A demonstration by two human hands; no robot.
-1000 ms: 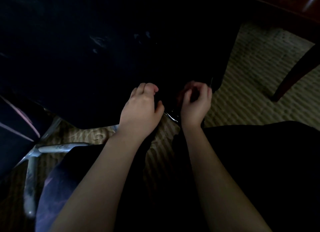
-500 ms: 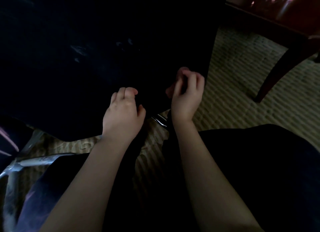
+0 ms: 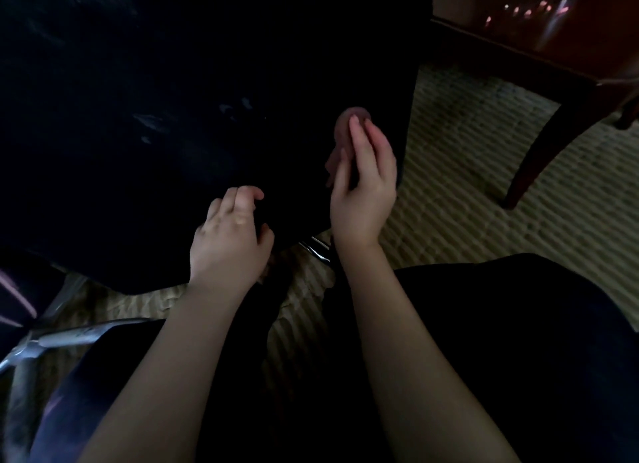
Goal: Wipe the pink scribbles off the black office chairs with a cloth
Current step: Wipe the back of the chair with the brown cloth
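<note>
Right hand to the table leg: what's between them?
In the head view, a narrow strip of the black chair beside the right hand, then bare striped carpet up to the table leg.

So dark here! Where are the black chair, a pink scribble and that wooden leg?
black chair (image 3: pixel 145 193): head view, on its dark seat.
pink scribble (image 3: pixel 17 293): head view, middle of the stroke at left.
wooden leg (image 3: pixel 534 158): head view, halfway down it.
</note>
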